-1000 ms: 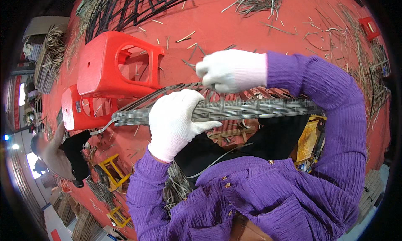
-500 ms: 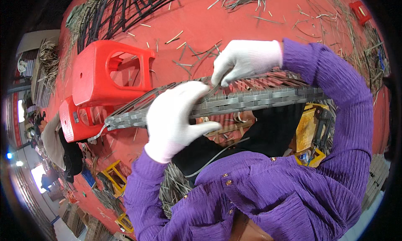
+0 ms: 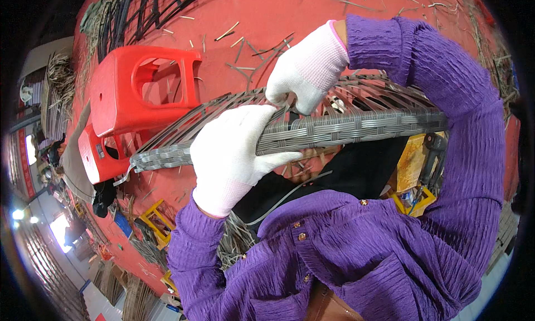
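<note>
A grey woven wicker piece [image 3: 345, 126], long and curved with loose strips at its left end, lies across my lap. My left hand [image 3: 237, 153], in a white glove, grips its near woven edge at the middle. My right hand [image 3: 306, 70], also white-gloved, pinches a strip at the piece's upper edge just above the left hand. Both arms wear purple sleeves. The underside of the piece is hidden.
Two red plastic stools [image 3: 134, 92] stand stacked at the left on the red floor [image 3: 312, 14], which is strewn with cut strips. Dark rods [image 3: 150, 8] lie at the top left. A yellow tool [image 3: 415, 170] lies near my right side.
The wicker piece has come closer and tilted. My right hand has closed down on a strip at its upper edge; my left hand has shifted its grip on the near edge.
</note>
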The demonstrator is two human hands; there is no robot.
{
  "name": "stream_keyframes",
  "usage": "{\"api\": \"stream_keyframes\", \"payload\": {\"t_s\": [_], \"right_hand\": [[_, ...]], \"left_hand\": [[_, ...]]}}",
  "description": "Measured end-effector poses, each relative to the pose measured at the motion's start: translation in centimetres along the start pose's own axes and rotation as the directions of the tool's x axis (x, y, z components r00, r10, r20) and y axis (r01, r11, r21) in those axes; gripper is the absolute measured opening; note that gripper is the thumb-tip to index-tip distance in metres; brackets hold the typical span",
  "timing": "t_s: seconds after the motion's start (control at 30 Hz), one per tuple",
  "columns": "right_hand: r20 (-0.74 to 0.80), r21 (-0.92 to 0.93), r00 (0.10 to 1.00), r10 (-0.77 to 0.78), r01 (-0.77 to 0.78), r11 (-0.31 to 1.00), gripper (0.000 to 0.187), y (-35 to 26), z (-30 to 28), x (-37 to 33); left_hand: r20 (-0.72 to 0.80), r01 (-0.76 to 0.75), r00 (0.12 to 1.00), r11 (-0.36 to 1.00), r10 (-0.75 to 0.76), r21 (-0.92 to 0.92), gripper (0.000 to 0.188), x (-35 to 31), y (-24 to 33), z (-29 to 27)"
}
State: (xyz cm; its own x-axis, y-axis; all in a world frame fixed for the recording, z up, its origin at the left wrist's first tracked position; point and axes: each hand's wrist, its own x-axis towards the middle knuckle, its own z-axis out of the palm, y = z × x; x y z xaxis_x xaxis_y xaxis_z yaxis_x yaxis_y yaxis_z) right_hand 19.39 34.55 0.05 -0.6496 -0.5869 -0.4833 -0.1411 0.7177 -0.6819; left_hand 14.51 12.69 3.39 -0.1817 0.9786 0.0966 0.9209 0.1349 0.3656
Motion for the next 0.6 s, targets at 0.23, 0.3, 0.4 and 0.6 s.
{"api": "stream_keyframes", "payload": {"t_s": [0.23,0.3,0.4,0.6], "right_hand": [[-0.55,-0.473,0.79,-0.269,-0.029,0.881,0.017,-0.3,2.6,-2.3],[-0.628,-0.112,0.741,-0.238,0.216,0.97,0.017,-1.0,3.5,-3.6],[-0.665,0.157,0.738,-0.115,0.288,0.944,0.017,-3.2,4.1,-4.0],[-0.578,-0.027,0.81,-0.1,0.103,0.994,0.012,-3.7,3.9,-9.6]], "left_hand": [[-0.032,-0.047,0.998,0.999,0.046,-0.018,0.054,-0.3,-0.6,0.2],[-0.028,-0.015,1.0,0.992,0.012,-0.124,0.049,-0.4,-1.1,0.2],[-0.059,-0.064,0.997,0.977,0.053,-0.204,0.048,-0.6,-1.7,0.1],[-0.147,-0.159,0.979,0.978,0.139,-0.132,0.061,-0.6,-0.7,-0.3]]}}
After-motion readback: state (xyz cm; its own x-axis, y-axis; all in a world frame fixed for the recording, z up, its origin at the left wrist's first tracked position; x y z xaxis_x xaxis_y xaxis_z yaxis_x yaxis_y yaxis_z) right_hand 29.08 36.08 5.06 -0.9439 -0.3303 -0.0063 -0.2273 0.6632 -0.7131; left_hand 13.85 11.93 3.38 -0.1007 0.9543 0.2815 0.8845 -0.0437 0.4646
